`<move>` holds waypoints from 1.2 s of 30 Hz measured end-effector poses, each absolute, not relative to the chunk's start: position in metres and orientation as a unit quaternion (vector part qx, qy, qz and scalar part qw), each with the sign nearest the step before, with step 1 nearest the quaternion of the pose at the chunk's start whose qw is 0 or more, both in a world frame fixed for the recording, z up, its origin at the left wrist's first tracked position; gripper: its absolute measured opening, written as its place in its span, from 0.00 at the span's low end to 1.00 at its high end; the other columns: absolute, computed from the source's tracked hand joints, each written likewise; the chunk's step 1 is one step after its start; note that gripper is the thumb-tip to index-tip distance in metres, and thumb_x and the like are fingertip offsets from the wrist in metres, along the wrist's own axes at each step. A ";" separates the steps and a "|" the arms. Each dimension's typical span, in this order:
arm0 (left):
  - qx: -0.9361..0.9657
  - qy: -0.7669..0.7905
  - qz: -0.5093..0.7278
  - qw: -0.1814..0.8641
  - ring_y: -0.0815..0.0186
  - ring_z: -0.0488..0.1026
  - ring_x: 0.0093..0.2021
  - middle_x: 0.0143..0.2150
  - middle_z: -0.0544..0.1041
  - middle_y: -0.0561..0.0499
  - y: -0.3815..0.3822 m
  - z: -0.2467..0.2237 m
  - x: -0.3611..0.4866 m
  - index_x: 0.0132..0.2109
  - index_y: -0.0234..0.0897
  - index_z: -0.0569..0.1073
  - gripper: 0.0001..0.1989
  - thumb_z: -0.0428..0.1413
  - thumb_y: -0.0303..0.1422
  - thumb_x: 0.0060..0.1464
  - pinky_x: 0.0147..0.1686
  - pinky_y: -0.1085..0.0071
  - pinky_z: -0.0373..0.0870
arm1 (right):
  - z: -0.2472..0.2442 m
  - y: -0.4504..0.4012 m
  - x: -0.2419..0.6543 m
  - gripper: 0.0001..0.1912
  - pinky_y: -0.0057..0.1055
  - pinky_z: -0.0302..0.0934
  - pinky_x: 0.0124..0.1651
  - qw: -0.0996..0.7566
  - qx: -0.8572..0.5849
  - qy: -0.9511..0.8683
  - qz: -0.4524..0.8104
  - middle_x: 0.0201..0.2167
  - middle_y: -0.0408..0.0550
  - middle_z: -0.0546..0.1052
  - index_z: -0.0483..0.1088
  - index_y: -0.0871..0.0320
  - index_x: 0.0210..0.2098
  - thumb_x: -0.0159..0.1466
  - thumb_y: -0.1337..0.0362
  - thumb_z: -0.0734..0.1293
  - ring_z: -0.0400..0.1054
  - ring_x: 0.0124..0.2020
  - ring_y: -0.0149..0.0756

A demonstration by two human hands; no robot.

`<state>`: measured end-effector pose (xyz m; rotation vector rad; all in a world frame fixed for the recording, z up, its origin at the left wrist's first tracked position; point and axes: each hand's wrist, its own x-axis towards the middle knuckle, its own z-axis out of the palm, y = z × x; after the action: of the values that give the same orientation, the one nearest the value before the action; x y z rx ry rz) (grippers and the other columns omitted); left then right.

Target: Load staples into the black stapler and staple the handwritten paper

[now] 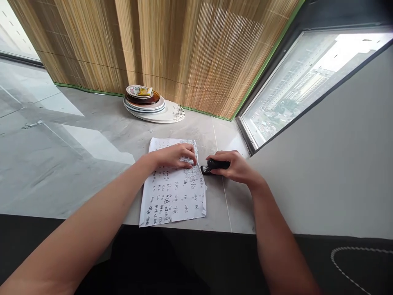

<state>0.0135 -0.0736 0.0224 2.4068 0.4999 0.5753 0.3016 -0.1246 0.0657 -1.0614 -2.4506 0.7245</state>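
Sheets of white paper (181, 200) with handwriting and some print lie on the grey stone surface. My left hand (181, 155) rests on their upper part, its fingers curled and pinched at the right edge. Just right of the paper, my right hand (231, 165) is wrapped round a black stapler (217, 164). The stapler's front end is at the paper's right edge; whether the edge lies between its jaws cannot be made out.
Stacked plates (168, 113) stand at the back, with a small yellow item on top. Behind them hangs a bamboo blind (159, 45). A window (294, 90) and a white wall (344, 164) are on the right. The surface's front edge runs below the paper.
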 end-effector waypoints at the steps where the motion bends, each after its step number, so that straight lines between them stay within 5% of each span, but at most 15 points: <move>1: 0.911 0.192 0.214 0.297 0.60 0.73 0.46 0.45 0.76 0.46 -0.074 0.023 0.013 0.48 0.46 0.84 0.10 0.62 0.33 0.60 0.50 0.63 0.68 | 0.066 -0.125 0.301 0.15 0.36 0.66 0.42 0.188 -0.370 -0.870 0.267 0.36 0.45 0.80 0.80 0.50 0.50 0.64 0.59 0.73 0.73 0.37 0.38; 15: 0.923 0.174 0.191 0.284 0.60 0.73 0.49 0.48 0.78 0.48 -0.080 0.019 0.021 0.49 0.56 0.84 0.11 0.63 0.36 0.60 0.57 0.58 0.61 | 0.068 -0.139 0.283 0.13 0.38 0.70 0.47 0.213 -0.346 -0.859 0.310 0.41 0.46 0.81 0.77 0.51 0.49 0.64 0.60 0.73 0.75 0.41 0.40; 19: 0.923 0.180 0.189 0.283 0.59 0.73 0.49 0.48 0.78 0.48 -0.080 0.020 0.021 0.48 0.55 0.85 0.10 0.63 0.38 0.60 0.56 0.58 0.60 | 0.066 -0.142 0.278 0.08 0.37 0.70 0.42 0.230 -0.355 -0.856 0.297 0.37 0.46 0.81 0.77 0.52 0.42 0.64 0.60 0.74 0.74 0.37 0.39; 36: 0.912 0.204 0.196 0.296 0.59 0.73 0.48 0.48 0.78 0.48 -0.081 0.020 0.023 0.43 0.48 0.85 0.09 0.62 0.42 0.60 0.55 0.58 0.59 | 0.061 -0.150 0.264 0.06 0.38 0.67 0.39 0.232 -0.364 -0.868 0.244 0.36 0.45 0.79 0.76 0.49 0.41 0.64 0.60 0.72 0.72 0.34 0.40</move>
<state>0.0227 -0.0813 0.0202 2.4272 0.5438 0.5206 0.2643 -0.1504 0.0614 -1.0010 -2.3871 0.6715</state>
